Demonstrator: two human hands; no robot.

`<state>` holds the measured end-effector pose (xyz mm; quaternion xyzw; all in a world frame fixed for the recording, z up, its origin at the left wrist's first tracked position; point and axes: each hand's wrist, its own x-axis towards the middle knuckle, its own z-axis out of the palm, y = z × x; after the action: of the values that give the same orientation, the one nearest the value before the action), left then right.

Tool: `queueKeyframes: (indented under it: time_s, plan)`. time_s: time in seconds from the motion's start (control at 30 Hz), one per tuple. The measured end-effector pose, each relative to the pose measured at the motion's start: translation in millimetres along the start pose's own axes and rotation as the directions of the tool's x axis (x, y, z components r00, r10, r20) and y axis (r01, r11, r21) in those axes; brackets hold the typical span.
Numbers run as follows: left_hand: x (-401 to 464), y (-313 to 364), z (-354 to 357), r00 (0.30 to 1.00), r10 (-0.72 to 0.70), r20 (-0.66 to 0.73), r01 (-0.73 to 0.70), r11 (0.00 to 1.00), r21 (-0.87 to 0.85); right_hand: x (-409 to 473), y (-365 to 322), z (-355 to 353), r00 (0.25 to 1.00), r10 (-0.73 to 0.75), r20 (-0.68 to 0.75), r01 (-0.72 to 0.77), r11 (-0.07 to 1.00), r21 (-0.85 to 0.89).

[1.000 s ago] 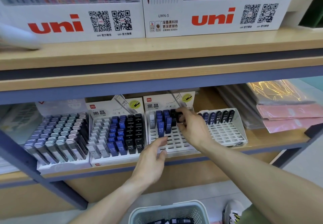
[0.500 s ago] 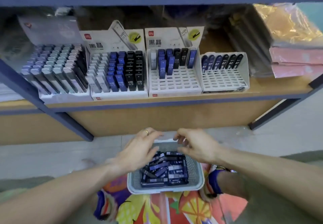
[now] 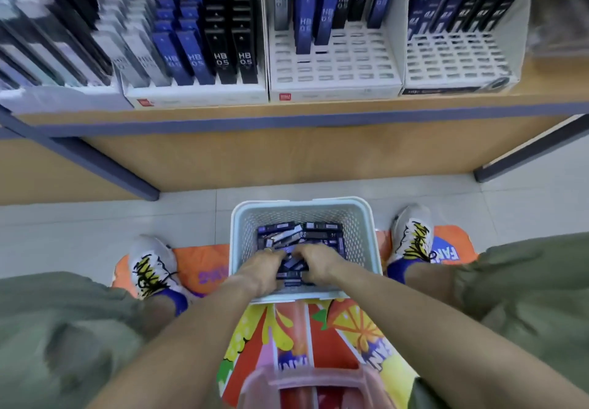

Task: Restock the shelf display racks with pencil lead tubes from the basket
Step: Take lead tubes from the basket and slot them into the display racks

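Note:
A pale blue perforated basket [image 3: 299, 205] stands on the floor between my feet, holding several dark blue and black pencil lead tubes [image 3: 314, 233]. Both hands are down inside it. My left hand [image 3: 259, 266] and my right hand [image 3: 317, 260] curl their fingers over tubes in the near part of the pile; the fingertips are buried among them. On the shelf above, a white rack [image 3: 334, 69] holds a few tubes at its back rows, with bare slots in front. A second white rack [image 3: 455, 61] to its right has one back row of tubes.
Left of those, a rack [image 3: 197, 94] is packed with blue, black and grey tubes. The shelf's blue front edge [image 3: 287, 119] and slanted legs [image 3: 105, 166] frame the floor. A bright printed mat [image 3: 350, 322] lies under me; a pink plastic object [image 3: 306, 383] sits nearest.
My hands left the shelf rack, dropped to the basket and have now sunk into the pile of tubes. The view has tilted down towards the floor.

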<state>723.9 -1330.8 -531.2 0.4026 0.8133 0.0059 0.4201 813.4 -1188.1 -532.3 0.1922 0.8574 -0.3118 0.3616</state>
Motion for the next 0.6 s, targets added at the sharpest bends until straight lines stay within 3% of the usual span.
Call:
queueKeyframes:
  time_s: [0.37, 0.6]
  plan:
    - [29, -6, 16, 0.994, 0.05, 0.098, -0.076, 0.956, 0.283, 27, 6, 24, 0.998, -0.025, 0.054, 0.032, 0.99, -0.136]
    - [36, -5, 10, 0.967, -0.014, 0.256, -0.028, 0.987, 0.159, 32, 8, 24, 0.986, 0.045, 0.158, -0.02, 0.988, -0.155]
